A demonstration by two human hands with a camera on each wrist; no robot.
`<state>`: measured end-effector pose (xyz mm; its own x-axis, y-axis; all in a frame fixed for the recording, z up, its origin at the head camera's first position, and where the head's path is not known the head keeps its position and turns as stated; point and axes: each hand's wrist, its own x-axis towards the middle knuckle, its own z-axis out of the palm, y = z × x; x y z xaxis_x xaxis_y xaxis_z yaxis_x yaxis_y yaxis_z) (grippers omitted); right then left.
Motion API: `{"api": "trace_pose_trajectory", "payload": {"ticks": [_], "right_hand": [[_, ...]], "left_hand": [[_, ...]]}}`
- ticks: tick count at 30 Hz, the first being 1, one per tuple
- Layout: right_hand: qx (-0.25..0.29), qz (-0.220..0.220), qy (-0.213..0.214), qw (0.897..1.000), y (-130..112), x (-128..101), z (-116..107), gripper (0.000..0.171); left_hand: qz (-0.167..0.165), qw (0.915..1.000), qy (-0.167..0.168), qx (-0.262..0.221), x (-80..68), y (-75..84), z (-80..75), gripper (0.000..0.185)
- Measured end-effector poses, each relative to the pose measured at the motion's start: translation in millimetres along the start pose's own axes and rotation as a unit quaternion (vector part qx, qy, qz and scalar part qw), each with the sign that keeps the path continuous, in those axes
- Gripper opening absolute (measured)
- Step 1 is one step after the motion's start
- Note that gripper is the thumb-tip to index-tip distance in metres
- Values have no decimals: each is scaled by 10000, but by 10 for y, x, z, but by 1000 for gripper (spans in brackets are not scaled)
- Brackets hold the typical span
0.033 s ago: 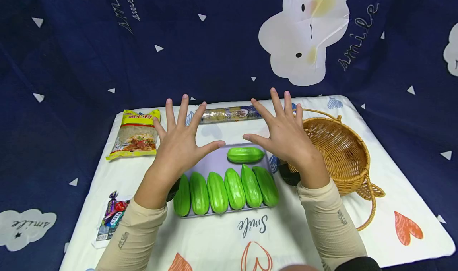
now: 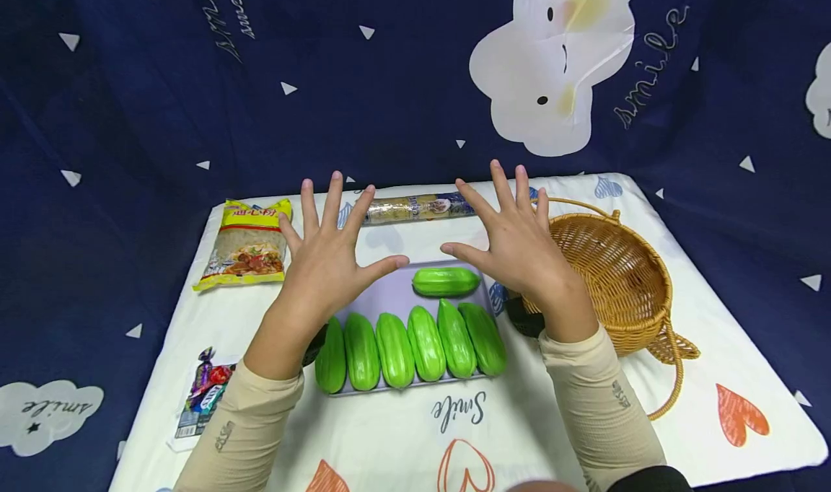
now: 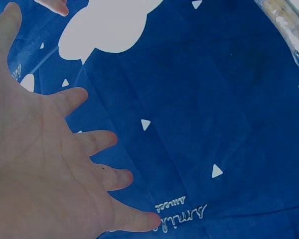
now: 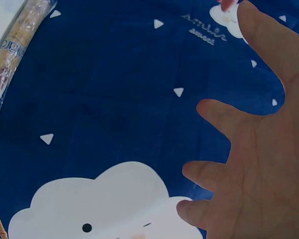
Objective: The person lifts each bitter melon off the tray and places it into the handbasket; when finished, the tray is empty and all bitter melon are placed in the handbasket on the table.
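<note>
My left hand [image 2: 331, 250] and right hand [image 2: 513, 236] hover above the table, palms down, fingers spread wide, holding nothing. Below them a grey tray [image 2: 383, 297] carries a row of several green gourds [image 2: 412, 348], with one more green gourd [image 2: 446, 280] lying crosswise behind them. The left wrist view shows my left hand's open palm [image 3: 45, 164] against the blue backdrop. In the right wrist view my right hand's spread palm [image 4: 261, 169] is seen the same way.
A wicker basket [image 2: 617, 275] stands to the right of the tray. A yellow noodle packet [image 2: 249, 244] lies at the back left, a long wrapped roll [image 2: 415, 207] at the back, and a small snack packet [image 2: 204, 394] near the left front edge.
</note>
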<state>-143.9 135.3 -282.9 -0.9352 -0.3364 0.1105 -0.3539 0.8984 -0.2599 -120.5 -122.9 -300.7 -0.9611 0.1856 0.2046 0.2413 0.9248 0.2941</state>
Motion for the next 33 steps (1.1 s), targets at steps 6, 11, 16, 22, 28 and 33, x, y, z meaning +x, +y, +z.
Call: {"api": "trace_pose_trajectory", "payload": {"ticks": [6, 11, 16, 22, 28, 33], "right_hand": [[-10, -21, 47, 10000, -8, 9, 5, 84], [49, -83, 171, 9998, -12, -46, 19, 81], [460, -274, 313, 9981, 10, -258, 220, 69], [753, 96, 189, 9969, 95, -695, 751, 54], [531, 593, 139, 9967, 159, -954, 1203, 50], [587, 734, -137, 9955, 216, -1043, 1379, 48]], "left_hand": [[36, 10000, 48, 20, -2, 19, -14, 102], [-72, 9998, 81, -176, -86, -37, -34, 92], [-595, 9957, 285, -650, -393, -277, 121, 65], [-1447, 9843, -260, -979, -828, -567, 516, 44], [-2057, 9659, -1096, -1128, -1086, -720, 795, 42], [-1965, 9629, -1314, -1302, -1210, -800, 949, 33]]}}
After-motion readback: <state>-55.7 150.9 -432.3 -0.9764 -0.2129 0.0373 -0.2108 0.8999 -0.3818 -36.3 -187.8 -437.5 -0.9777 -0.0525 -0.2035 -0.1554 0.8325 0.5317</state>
